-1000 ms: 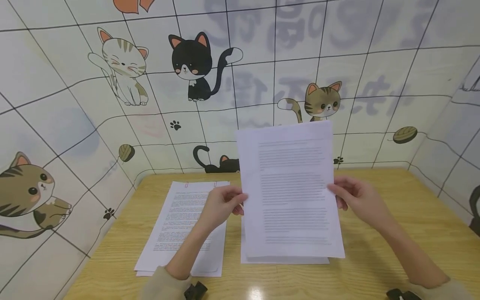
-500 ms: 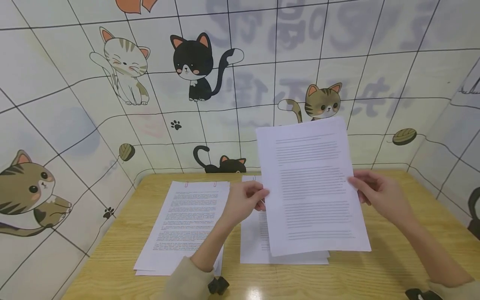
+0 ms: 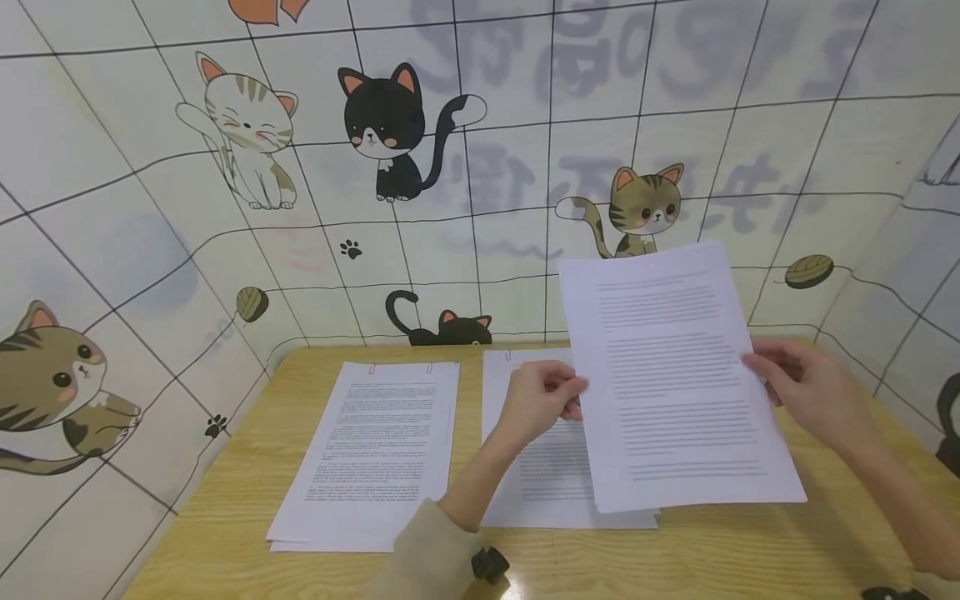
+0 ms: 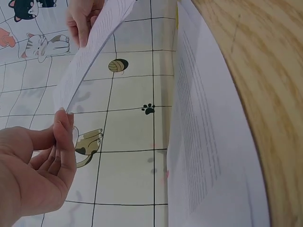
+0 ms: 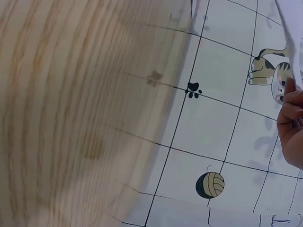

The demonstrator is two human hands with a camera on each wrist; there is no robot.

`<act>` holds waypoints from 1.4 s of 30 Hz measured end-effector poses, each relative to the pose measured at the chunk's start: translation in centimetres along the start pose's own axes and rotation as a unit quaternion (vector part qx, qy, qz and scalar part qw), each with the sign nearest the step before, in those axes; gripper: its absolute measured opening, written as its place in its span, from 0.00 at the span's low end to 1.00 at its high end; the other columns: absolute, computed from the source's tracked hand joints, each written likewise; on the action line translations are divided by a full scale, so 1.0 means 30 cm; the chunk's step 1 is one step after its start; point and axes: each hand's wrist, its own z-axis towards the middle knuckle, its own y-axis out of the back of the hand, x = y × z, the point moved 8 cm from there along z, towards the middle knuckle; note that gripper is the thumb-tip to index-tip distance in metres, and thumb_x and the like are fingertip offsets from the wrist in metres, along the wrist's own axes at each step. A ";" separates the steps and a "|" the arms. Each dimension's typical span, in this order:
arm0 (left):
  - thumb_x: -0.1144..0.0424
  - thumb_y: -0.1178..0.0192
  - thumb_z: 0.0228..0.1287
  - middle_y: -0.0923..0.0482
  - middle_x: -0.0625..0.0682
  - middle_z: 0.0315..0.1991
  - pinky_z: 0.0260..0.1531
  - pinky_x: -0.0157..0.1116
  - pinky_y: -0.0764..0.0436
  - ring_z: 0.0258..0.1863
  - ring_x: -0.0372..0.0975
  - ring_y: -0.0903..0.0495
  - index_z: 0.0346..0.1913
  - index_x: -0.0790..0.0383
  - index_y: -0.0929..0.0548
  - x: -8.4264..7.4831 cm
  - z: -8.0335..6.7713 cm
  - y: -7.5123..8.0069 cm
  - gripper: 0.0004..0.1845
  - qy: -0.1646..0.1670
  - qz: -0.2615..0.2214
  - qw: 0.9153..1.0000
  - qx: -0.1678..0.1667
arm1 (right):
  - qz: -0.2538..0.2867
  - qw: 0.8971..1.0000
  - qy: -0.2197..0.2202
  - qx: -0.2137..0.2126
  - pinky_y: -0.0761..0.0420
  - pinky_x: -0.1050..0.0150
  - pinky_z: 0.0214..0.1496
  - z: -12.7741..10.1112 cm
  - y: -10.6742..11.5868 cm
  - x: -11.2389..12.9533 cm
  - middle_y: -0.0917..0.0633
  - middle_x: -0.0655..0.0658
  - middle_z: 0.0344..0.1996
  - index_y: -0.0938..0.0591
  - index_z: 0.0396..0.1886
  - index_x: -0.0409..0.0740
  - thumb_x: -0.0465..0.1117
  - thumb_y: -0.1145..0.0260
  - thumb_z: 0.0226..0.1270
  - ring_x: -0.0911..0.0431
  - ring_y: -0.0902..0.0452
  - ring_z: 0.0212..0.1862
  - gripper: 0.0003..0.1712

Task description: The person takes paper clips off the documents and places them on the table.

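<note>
Both hands hold up a printed sheaf of paper (image 3: 675,383), upright and slightly tilted above the table. My left hand (image 3: 542,396) pinches its left edge between thumb and fingers; in the left wrist view that hand (image 4: 42,161) grips the paper's edge. The right edge is pinched by my right hand (image 3: 806,387), which shows only at the border of the right wrist view. Behind the raised paper, a second printed stack (image 3: 525,479) lies on the table with a paper clip (image 3: 507,356) at its top, partly hidden.
Left of the middle stack lies another printed stack (image 3: 367,450), with red paper clips (image 3: 372,369) on its top edge. The wooden table (image 3: 225,492) meets a tiled-pattern wall (image 3: 420,267) with cartoon cats at the back and sides.
Both hands have carried the raised paper to the right, off the middle stack's left part. The middle stack's print and clip have come into sight.
</note>
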 end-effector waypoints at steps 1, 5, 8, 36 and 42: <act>0.71 0.34 0.66 0.18 0.51 0.20 0.23 0.32 0.17 0.16 0.36 0.18 0.35 0.71 0.15 0.003 0.004 -0.014 0.04 -0.001 -0.001 1.000 0.001 | -0.011 1.000 -0.008 0.000 0.25 0.72 0.25 0.000 0.003 -0.015 0.15 0.38 0.39 0.20 0.57 0.32 0.43 0.37 0.76 0.63 0.25 0.27 0.20; 0.71 0.34 0.66 0.19 0.50 0.19 0.21 0.31 0.18 0.14 0.34 0.20 0.35 0.71 0.15 0.014 0.019 -0.068 0.04 -0.004 -0.006 1.000 0.003 | -0.047 0.999 -0.027 -0.010 0.28 0.73 0.26 0.004 0.018 -0.063 0.16 0.32 0.43 0.20 0.57 0.33 0.46 0.37 0.76 0.68 0.27 0.29 0.21; 0.72 0.33 0.66 0.19 0.50 0.18 0.20 0.30 0.19 0.14 0.33 0.20 0.34 0.72 0.15 0.025 0.027 -0.103 0.04 0.002 -0.016 1.000 -0.003 | -0.061 0.997 -0.034 -0.015 0.31 0.74 0.28 0.006 0.028 -0.090 0.15 0.31 0.44 0.20 0.56 0.34 0.46 0.38 0.77 0.73 0.30 0.30 0.21; 0.73 0.33 0.64 0.18 0.50 0.16 0.23 0.34 0.16 0.24 0.52 0.13 0.29 0.68 0.14 0.105 0.060 -0.380 0.06 0.089 -0.020 0.996 -0.006 | -0.116 0.990 -0.080 -0.010 0.39 0.64 0.36 -0.026 0.088 -0.328 0.19 0.23 0.47 0.22 0.57 0.29 0.44 0.42 0.79 0.43 0.28 0.40 0.21; 0.73 0.33 0.64 0.18 0.53 0.16 0.27 0.39 0.14 0.24 0.53 0.13 0.29 0.69 0.15 0.106 0.068 -0.404 0.06 0.132 -0.011 0.991 -0.007 | -0.128 0.987 -0.100 0.014 0.39 0.59 0.37 -0.027 0.073 -0.372 0.21 0.22 0.46 0.23 0.57 0.29 0.41 0.43 0.79 0.42 0.30 0.39 0.19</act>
